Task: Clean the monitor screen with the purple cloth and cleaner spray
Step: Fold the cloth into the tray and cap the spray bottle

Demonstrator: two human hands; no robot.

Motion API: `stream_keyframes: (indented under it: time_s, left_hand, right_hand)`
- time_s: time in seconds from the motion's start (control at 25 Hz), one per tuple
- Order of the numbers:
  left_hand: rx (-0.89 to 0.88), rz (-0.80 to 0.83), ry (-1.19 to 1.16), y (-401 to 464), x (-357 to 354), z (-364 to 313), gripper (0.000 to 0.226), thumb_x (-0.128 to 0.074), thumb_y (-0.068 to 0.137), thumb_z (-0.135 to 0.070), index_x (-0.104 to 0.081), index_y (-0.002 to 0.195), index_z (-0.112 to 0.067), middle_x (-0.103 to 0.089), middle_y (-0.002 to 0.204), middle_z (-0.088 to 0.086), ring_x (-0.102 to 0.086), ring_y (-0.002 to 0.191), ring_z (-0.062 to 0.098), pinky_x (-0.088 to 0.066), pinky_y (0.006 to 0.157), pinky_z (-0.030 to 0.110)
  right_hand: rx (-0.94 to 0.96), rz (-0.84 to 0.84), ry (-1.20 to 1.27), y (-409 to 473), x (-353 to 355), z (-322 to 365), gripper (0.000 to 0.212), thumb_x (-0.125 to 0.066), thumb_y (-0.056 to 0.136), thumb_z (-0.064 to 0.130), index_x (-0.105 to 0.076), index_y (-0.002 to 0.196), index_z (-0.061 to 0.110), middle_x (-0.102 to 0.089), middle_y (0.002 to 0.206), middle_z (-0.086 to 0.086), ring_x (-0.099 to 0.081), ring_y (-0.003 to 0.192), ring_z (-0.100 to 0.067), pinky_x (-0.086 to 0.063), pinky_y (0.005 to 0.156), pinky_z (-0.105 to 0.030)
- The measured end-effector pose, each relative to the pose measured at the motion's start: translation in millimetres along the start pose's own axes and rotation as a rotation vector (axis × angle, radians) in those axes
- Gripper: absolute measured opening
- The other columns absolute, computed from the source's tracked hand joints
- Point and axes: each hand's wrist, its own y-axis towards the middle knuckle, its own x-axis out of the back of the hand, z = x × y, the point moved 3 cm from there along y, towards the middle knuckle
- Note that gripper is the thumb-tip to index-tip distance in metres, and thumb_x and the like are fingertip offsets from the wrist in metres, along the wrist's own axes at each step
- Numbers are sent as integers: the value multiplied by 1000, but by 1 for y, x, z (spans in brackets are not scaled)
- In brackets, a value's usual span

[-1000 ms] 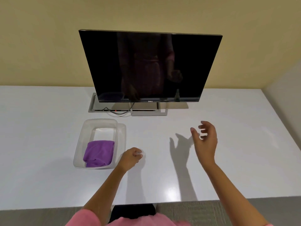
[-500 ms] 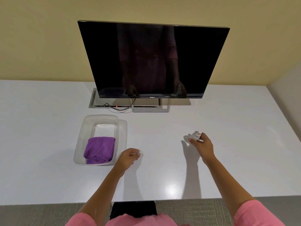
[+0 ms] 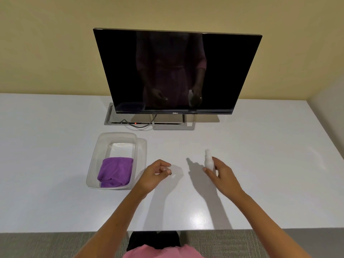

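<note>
- The counter (image 3: 55, 202) is white and carries everything I work with here.
- The monitor (image 3: 178, 71) stands at the far side, dark screen facing me and tilted back slightly, long axis running left to right.
- A clear plastic tub (image 3: 96, 161) sits left of centre; the purple cloth (image 3: 115, 172) lies folded in its near end, untouched.
- My right hand (image 3: 223, 175) has its fingers (image 3: 216, 162) curled round the spray bottle (image 3: 208, 161), which stands upright, nozzle end up (I cannot tell which way the nozzle faces).
- My left hand (image 3: 156, 174) pinches something small and pale, possibly the cap.
- I judge the spraying step is at hand; next I should aim the nozzle at the screen.
</note>
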Motion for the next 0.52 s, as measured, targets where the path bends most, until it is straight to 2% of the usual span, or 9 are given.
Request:
stream_keyframes:
  time_s: [0.04,0.12,0.2,0.32,0.52]
  left_hand:
    - [-43,10,19,-4,0,-10,15,-64,84,-35,-63,98,-31,-71,95,-1,-62,99,18,-48,90,30]
    - [-115,24,39,-11,1,-28,13,-64,85,-35,-60,96,-31,-71,91,-4,-63,98,17,-49,88,32]
    - [-172,24,47,-18,3,-46,10,-65,86,-28,-59,94,-29,-69,89,-5,-64,95,16,-49,84,30]
    - [-235,22,62,-28,9,-67,11,-65,87,-24,-62,94,-31,-66,91,-1,-63,93,16,-48,79,30]
    - [-307,60,147,-45,19,-91,14,-65,87,-21,-63,95,-32,-64,90,-5,-58,89,9,-45,72,20]
  right_hand:
    - [49,55,-38,-5,-1,10,21,-54,94,33,-53,113,26,-57,92,13,-54,81,2,-39,66,-12]
    - [134,128,-122,-13,1,27,35,-48,96,39,-46,128,24,-56,104,8,-55,89,-8,-45,74,-23]
    - [221,166,-208,-18,4,42,37,-46,96,43,-43,130,30,-52,101,12,-55,86,-12,-47,73,-30]
    - [322,170,-275,-23,10,65,38,-42,94,51,-43,130,38,-46,93,19,-54,80,-11,-48,68,-30]
    - [392,110,-259,-25,20,90,46,-40,89,59,-49,127,34,-48,87,20,-51,74,-6,-46,64,-25]
